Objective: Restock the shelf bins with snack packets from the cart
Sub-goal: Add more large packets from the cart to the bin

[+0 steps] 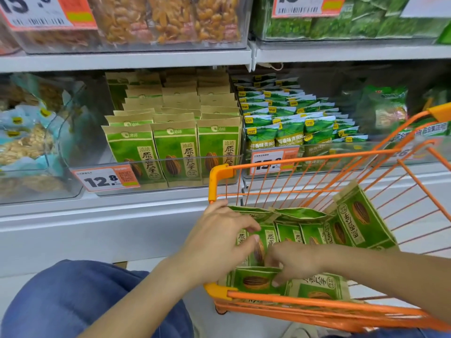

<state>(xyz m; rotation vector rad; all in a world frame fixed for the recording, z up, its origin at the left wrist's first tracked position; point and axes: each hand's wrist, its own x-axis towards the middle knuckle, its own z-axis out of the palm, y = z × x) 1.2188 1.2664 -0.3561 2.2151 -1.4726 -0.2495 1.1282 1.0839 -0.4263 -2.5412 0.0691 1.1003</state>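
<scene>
both hands [256, 252] in the orange cart [317, 301] — fingers curled, pinching green snack packets [290, 234].

Matt kraft-paper snack packets [288, 236], orange coated-wire cart [317, 304], clear glossy plastic shelf bins [170, 174], smooth grey shelf edge [122, 61].

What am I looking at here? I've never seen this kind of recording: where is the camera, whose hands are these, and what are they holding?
There is no machine. One wide-angle camera sits on a person's head, looking forward and down, so the arms come in from below. Both hands reach into an orange cart filled with green and tan snack packets. The left hand pinches a standing packet; the right hand has its fingers on a packet lying flat, though its grip is unclear. Behind, a clear shelf bin holds rows of matching packets, with a 12.8 price tag in front.
</scene>
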